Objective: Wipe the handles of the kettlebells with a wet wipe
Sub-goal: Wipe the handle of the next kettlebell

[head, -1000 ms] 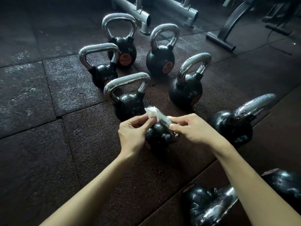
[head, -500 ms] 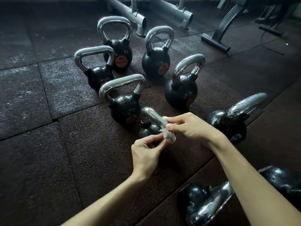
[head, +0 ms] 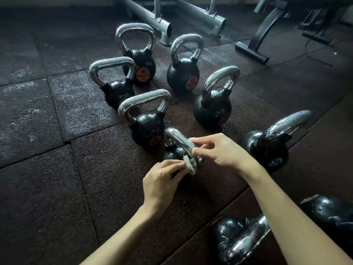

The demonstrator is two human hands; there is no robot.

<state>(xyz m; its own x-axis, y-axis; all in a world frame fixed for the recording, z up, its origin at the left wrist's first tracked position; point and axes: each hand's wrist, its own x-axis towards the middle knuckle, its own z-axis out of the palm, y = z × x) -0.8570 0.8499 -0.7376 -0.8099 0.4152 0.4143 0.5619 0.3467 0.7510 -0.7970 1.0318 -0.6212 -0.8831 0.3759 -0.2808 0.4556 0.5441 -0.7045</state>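
A small black kettlebell with a chrome handle point(head: 178, 139) stands on the rubber floor just in front of me. A white wet wipe point(head: 190, 165) is wrapped round the near end of that handle. My left hand point(head: 162, 180) pinches the wipe from below. My right hand point(head: 219, 150) pinches the wipe's upper edge on the handle with thumb and fingers. Several more black kettlebells with chrome handles stand behind it, the nearest one point(head: 145, 119) directly behind on the left and another point(head: 214, 104) on the right.
A kettlebell point(head: 271, 142) leans at the right, and two more lie at the bottom right point(head: 242, 240). Grey rack feet point(head: 162, 27) and a dark bench base point(head: 252, 50) stand at the back. Dark rubber floor tiles point(head: 57, 169) stretch to the left.
The wipe has slid from the far top of the handle down to its near end. My left hand moved down and toward me with it; my right hand stayed on the handle.
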